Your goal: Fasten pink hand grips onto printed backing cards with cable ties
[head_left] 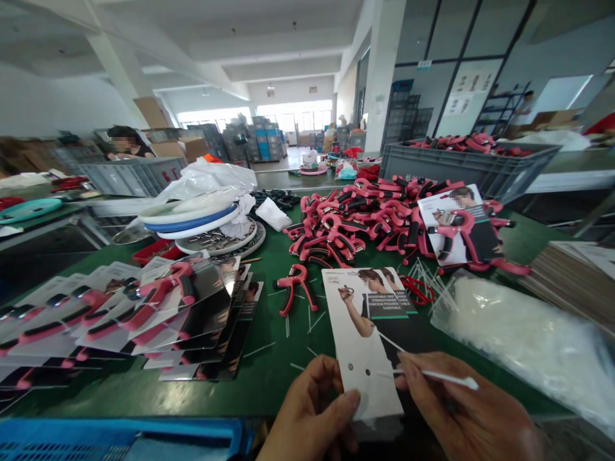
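My left hand (314,410) pinches the lower left edge of a printed card (358,339) with two small holes. My right hand (461,403), at the card's right side, has thumb and finger closed on a white plastic tie (449,376). A single pink and black hand grip (295,288) lies on the green table just beyond the card. Behind it is a large heap of pink hand grips (355,218). One carded grip (456,224) leans on the heap's right side. Red-handled scissors (418,290) lie behind the card, beside loose white ties.
Stacked carded grips (192,320) cover the left side. A clear bag of white ties (519,339) and a stack of cards (571,275) lie right. Round trays (192,221) stand back left, a grey crate (461,166) back right, a blue basket (120,438) front left. A person (127,144) sits beyond.
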### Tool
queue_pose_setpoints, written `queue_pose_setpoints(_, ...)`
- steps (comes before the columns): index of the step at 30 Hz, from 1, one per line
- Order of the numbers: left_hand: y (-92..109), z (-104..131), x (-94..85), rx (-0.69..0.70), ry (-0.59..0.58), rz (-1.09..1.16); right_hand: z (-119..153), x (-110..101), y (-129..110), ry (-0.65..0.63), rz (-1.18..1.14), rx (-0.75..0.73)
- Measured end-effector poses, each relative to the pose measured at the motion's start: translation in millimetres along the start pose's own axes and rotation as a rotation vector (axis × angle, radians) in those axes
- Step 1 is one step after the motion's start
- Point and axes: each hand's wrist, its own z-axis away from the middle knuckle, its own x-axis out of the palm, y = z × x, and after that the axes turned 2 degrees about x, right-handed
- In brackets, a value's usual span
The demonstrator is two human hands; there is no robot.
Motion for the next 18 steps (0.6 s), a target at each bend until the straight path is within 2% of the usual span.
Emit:
queue_pose_setpoints(5, 9.9, 3.3, 12.1, -0.057, -0.079, 0.14, 12.7, -1.1, 3.6, -0.008, -0.201, 0.293)
queue_pose_setpoints(7, 10.0, 1.9, 17.1, -0.082, -0.071, 0.248, 16.9, -2.4, 5.9, 0.001, -0.238, 0.357)
queue_pose_setpoints(10, 6.4, -2.6, 23.9, -0.071, 0.035, 0.364, 18.3, -5.1, 7.2, 0.012, -0.248, 0.381)
queue_pose_setpoints(13, 2.0, -9.3, 30.8, -0.035, 0.147, 0.37, 14.0, -6.6, 6.4, -0.044, -0.282, 0.402)
queue_pose_setpoints(18, -0.2, -21.2, 42.6, 0.11, 0.282, 0.358, 5.5, -6.2, 5.4, -0.137, -0.348, 0.399)
